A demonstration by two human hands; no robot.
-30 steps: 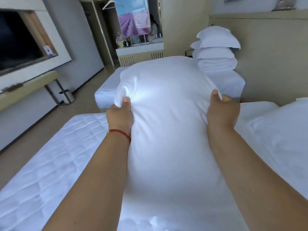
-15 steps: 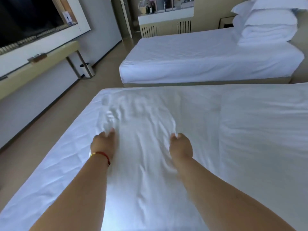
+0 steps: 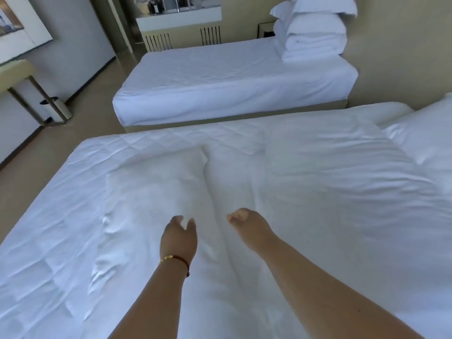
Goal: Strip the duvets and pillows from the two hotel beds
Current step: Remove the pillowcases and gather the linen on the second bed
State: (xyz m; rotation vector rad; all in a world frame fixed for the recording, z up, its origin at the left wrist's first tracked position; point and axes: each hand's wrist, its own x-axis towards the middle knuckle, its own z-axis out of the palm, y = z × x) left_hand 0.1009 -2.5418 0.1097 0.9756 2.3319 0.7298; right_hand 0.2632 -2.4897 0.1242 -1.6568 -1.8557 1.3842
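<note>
Our left hand (image 3: pixel 178 237) and right hand (image 3: pixel 247 223) hovered loosely curled, seemingly holding nothing, over the pillow (image 3: pixel 156 192) on the near bed (image 3: pixel 61 241). We judged gripping its corners best.

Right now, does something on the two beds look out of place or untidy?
Nothing is damaged or spilled. The pillow lies skewed mid-mattress on the near bed, not at its head. On the far bed, the bedding stack sits piled at one end.
</note>
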